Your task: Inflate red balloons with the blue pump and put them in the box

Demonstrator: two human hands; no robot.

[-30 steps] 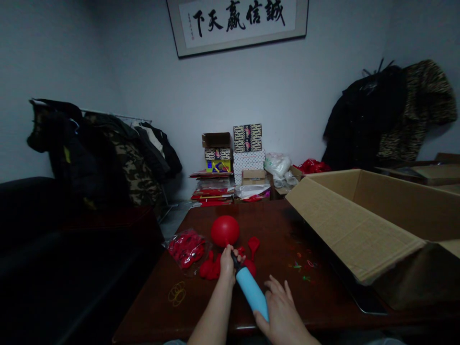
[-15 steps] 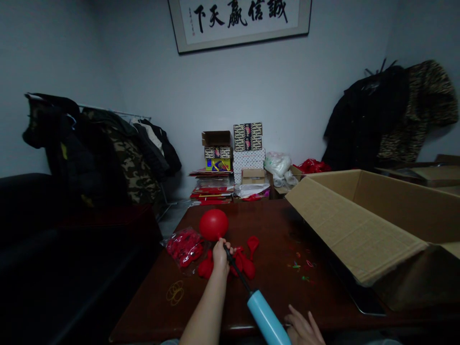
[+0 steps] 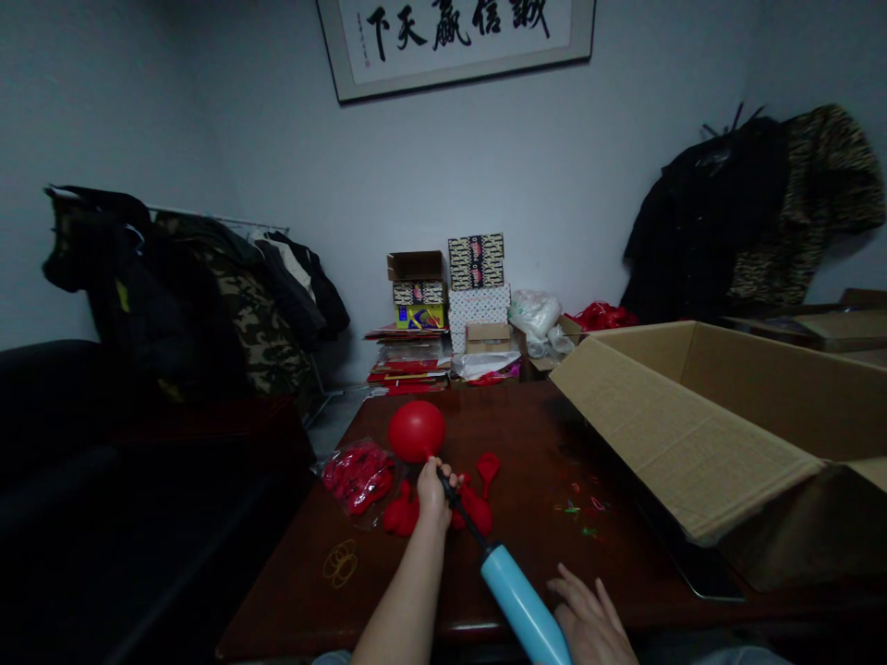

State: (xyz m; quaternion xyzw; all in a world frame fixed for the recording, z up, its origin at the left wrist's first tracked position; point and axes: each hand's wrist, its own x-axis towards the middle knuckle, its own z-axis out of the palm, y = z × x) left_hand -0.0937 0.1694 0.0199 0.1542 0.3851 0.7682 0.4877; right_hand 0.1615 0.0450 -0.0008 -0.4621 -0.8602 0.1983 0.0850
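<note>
So far, the head view showed one red balloon (image 3: 417,431) blown up on a hand pump (image 3: 521,605), its neck clamped with the nozzle in the left grip (image 3: 433,494), while the right grip (image 3: 589,619) hung open, fingers apart, just beside the pump's blue barrel. Flat red balloons (image 3: 475,510) and a bag of balloons (image 3: 357,476) lay unblown on the bench (image 3: 527,443).

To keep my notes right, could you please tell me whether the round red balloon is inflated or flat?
Inflated: the round red balloon bulges taut above the left hand gripping its base.
</note>
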